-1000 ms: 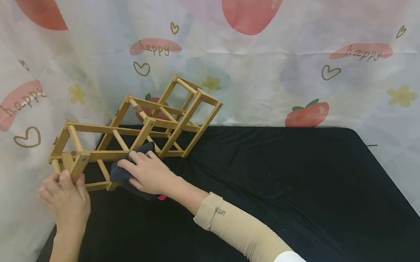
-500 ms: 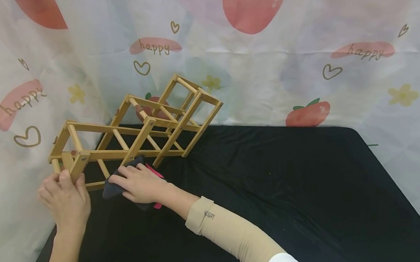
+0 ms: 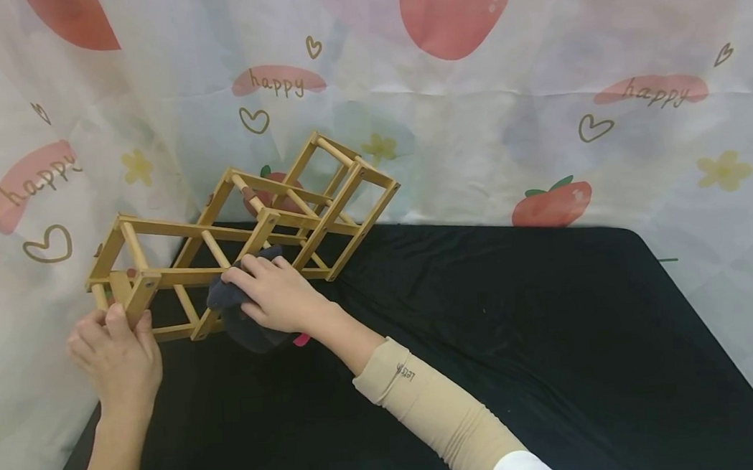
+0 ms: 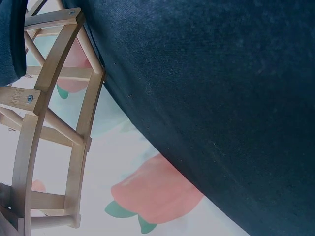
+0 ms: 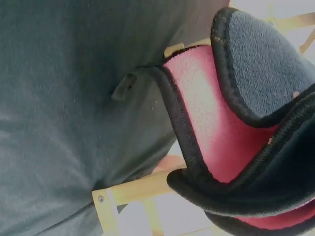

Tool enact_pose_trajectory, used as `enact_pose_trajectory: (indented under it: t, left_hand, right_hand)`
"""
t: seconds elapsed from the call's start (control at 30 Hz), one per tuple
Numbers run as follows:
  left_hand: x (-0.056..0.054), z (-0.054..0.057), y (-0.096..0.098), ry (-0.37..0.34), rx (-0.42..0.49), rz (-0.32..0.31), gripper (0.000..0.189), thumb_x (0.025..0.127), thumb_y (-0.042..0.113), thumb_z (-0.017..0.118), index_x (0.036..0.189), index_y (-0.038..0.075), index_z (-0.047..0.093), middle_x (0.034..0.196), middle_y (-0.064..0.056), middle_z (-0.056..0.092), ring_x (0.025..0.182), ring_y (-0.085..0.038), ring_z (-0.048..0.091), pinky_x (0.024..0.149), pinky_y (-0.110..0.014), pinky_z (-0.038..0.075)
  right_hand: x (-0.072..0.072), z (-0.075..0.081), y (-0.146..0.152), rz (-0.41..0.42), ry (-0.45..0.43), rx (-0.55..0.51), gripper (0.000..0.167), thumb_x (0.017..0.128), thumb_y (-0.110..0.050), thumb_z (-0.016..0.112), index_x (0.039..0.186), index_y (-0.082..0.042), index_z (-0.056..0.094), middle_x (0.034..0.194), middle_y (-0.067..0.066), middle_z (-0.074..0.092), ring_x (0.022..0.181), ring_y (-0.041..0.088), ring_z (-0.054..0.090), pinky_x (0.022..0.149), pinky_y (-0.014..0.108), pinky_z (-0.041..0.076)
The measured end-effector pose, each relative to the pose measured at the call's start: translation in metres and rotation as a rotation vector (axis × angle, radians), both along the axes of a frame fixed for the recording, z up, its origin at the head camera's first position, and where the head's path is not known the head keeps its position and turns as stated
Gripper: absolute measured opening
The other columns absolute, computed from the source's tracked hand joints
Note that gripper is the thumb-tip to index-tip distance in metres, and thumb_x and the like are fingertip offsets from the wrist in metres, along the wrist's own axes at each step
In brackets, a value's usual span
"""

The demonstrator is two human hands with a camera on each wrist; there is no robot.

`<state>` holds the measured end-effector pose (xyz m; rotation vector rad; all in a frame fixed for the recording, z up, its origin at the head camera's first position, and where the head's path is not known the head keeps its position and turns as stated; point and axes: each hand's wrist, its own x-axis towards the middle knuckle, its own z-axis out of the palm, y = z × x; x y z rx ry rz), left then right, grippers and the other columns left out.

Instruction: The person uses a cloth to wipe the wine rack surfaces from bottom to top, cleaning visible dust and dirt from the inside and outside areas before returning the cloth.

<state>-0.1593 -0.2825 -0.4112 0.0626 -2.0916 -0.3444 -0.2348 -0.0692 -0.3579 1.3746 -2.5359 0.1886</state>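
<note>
A stepped wooden rack (image 3: 188, 277) with round dowels leans at an angle on the left of the table in the head view. At its near left end, my left hand (image 3: 117, 355) grips the corner post. A folded dark cloth (image 3: 225, 293) is held by my right hand (image 3: 283, 292) against the rack's front lower rail. In the right wrist view the cloth (image 5: 204, 108) shows a pink inner side and black edging. The left wrist view has the rack's wooden frame (image 4: 84, 132) along its left side. My right fingertips are partly hidden by the cloth.
Black fabric covers the table (image 3: 518, 327), which has slight wrinkles. A pale curtain (image 3: 449, 151) printed with strawberries, hearts and "happy" hangs behind it and along the left, close to the rack.
My right hand and the cloth moved down and left along the rack, then back up and right. The left hand and the rack stay in place.
</note>
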Motion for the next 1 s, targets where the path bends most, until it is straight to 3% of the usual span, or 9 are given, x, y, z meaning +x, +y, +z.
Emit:
enact_pose_trajectory:
  t: [0.13, 0.33, 0.53, 0.73, 1.0]
  left_hand:
    - [0.000, 0.001, 0.000, -0.013, 0.004, -0.001, 0.029, 0.095, 0.025, 0.045, 0.107, 0.000, 0.035, 0.097, -0.027, 0.031, 0.088, -0.046, 0.027, 0.076, -0.056, 0.019]
    - [0.000, 0.001, 0.001, -0.014, 0.001, 0.002, 0.027, 0.091, 0.014, 0.052, 0.107, 0.001, 0.035, 0.097, -0.027, 0.031, 0.087, -0.046, 0.027, 0.075, -0.056, 0.019]
    - [-0.002, 0.001, 0.001, 0.020, -0.004, 0.008, 0.027, 0.090, 0.014, 0.053, 0.106, 0.000, 0.035, 0.096, -0.027, 0.032, 0.087, -0.046, 0.027, 0.074, -0.056, 0.019]
    - [-0.001, 0.002, 0.001, 0.007, -0.005, 0.003, 0.027, 0.090, 0.013, 0.053, 0.105, 0.000, 0.035, 0.096, -0.027, 0.032, 0.086, -0.046, 0.028, 0.074, -0.056, 0.020]
    - [0.000, 0.000, 0.000, 0.002, -0.005, 0.000, 0.026, 0.092, 0.017, 0.050, 0.105, 0.000, 0.035, 0.096, -0.027, 0.032, 0.087, -0.045, 0.027, 0.074, -0.056, 0.020]
  right_hand:
    - [-0.001, -0.001, -0.003, 0.041, -0.054, 0.019, 0.039, 0.093, -0.033, 0.049, 0.130, -0.021, 0.040, 0.117, -0.001, 0.044, 0.105, 0.011, 0.045, 0.085, 0.030, 0.035]
    - [0.008, -0.016, -0.020, 0.090, -0.127, 0.151, 0.042, 0.095, -0.034, 0.045, 0.134, -0.023, 0.035, 0.127, -0.003, 0.041, 0.113, 0.010, 0.044, 0.088, 0.029, 0.035]
    - [0.014, -0.023, -0.031, 0.105, -0.139, 0.205, 0.042, 0.094, -0.035, 0.047, 0.134, -0.027, 0.035, 0.129, -0.005, 0.040, 0.117, 0.010, 0.043, 0.090, 0.029, 0.034]
    - [0.011, -0.021, -0.021, 0.065, -0.118, 0.168, 0.043, 0.094, -0.034, 0.047, 0.134, -0.026, 0.034, 0.125, -0.005, 0.041, 0.113, 0.009, 0.043, 0.089, 0.029, 0.033]
    - [0.000, -0.007, 0.006, 0.000, -0.054, 0.033, 0.041, 0.093, -0.033, 0.049, 0.131, -0.022, 0.039, 0.113, -0.003, 0.045, 0.103, 0.011, 0.045, 0.087, 0.030, 0.034]
